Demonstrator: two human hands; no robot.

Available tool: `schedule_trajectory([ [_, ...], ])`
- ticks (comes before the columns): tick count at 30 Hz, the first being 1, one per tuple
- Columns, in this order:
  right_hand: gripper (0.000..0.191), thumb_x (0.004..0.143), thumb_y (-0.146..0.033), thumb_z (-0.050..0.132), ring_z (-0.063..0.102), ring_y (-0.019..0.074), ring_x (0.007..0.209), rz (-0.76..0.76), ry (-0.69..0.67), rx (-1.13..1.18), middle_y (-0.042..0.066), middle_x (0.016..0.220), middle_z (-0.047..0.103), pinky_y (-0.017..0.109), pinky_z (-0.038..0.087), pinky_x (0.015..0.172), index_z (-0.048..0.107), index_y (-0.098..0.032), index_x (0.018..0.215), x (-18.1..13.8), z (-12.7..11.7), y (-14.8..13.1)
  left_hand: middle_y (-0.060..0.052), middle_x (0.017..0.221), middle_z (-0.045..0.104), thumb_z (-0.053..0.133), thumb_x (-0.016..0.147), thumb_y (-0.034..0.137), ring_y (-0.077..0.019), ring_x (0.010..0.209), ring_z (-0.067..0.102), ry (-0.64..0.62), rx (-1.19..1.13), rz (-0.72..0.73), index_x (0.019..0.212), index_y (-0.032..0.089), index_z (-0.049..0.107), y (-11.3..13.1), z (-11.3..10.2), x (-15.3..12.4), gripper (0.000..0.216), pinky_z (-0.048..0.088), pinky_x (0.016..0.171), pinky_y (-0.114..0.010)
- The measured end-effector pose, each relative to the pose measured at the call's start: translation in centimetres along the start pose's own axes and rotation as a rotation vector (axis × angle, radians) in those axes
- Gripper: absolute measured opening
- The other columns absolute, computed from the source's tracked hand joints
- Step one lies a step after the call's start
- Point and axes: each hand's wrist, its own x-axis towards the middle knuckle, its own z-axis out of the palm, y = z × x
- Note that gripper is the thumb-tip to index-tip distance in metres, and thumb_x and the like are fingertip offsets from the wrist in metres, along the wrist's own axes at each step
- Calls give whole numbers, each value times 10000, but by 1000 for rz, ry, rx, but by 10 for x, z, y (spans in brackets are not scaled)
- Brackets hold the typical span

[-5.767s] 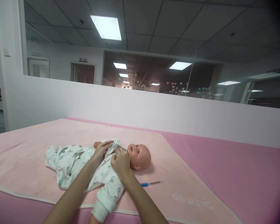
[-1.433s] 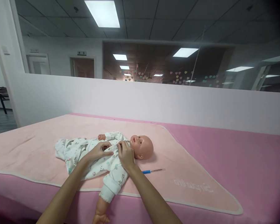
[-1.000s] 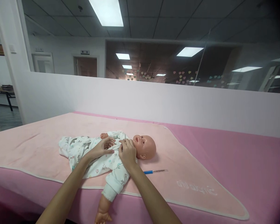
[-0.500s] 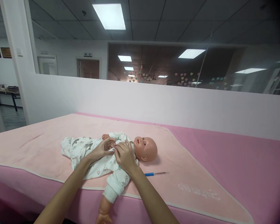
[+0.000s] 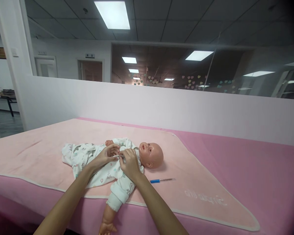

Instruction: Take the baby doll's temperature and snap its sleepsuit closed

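Observation:
A baby doll (image 5: pixel 150 154) lies on its back on a light pink blanket (image 5: pixel 193 192), head to the right, dressed in a white printed romper (image 5: pixel 88 156). Both my hands rest on the doll's chest. My left hand (image 5: pixel 105 156) pinches the romper's front edge with curled fingers. My right hand (image 5: pixel 129 163) is closed on the fabric just below the doll's chin, fingertips meeting the left hand's. One sleeved doll arm (image 5: pixel 115 199) hangs over the bed's near edge, its bare hand (image 5: pixel 105 227) dangling.
A thin tool with a blue handle (image 5: pixel 161 180) lies on the blanket right of my right forearm. The blanket covers a pink bed (image 5: pixel 259 169). A white partition wall (image 5: pixel 161 107) runs behind, with glass above. An open floor area lies at far left.
Both hands have stayed on the doll's chest, fingers shifting slightly on the romper's front. The doll's near arm, which lay on the blanket 5.8 s ago, now hangs over the bed edge.

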Motion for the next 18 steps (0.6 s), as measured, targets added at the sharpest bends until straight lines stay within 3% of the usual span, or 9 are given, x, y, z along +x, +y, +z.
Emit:
schedule_trajectory([
  [7,115,778,-151,480,491,163,813,37,5,-9,29,819,562,293,359,761,578,-202,809,0,2,1,-61,919,546,676,655,229,-160,844,530,-18,145,20,1116,177,470,-9,-2,3,508,433,737,-275],
  [18,121,778,-168,492,498,164,807,82,11,30,23,799,585,290,365,750,596,-208,824,-1,3,2,-39,868,560,653,682,257,-139,773,547,33,170,2,1117,178,470,-6,1,3,479,443,704,-255],
])
